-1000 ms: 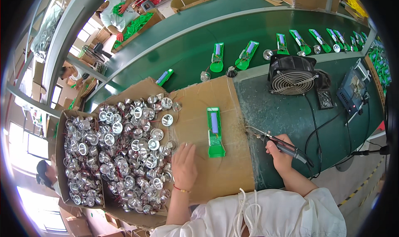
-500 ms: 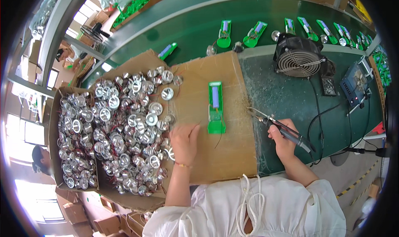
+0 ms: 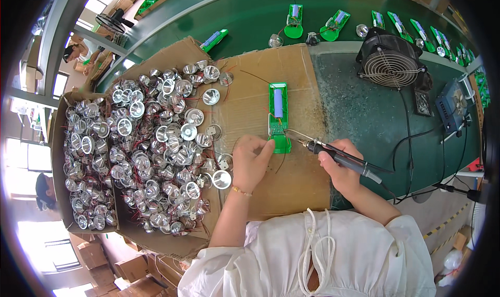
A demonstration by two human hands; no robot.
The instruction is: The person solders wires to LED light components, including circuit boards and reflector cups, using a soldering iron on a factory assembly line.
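A green plastic housing [image 3: 282, 146] lies on a brown cardboard sheet in front of me. It holds a purple cylindrical battery [image 3: 278, 103] and, below that, a small circuit board with thin wires. My right hand [image 3: 341, 166] grips a soldering iron [image 3: 341, 159], whose bent metal tip reaches the board area; I cannot tell whether it touches. At the housing's lower left edge is my left hand [image 3: 251, 159], its thumb and fingers drawn together in a pinch. What sits between those fingertips, if anything, is too small to make out.
Left of the sheet, a cardboard box [image 3: 177, 49] is heaped with silvery lamp reflectors [image 3: 151, 161] trailing red wires. A black fan [image 3: 388, 62] and a blue soldering station [image 3: 452, 107] stand at the right, with cables across the green bench. More green housings [image 3: 294, 23] line the far side.
My right hand has brought the soldering iron leftward to the housing. My left hand has moved from beside the reflectors up to the housing's edge, its fingers now pinched. The view has shifted slightly.
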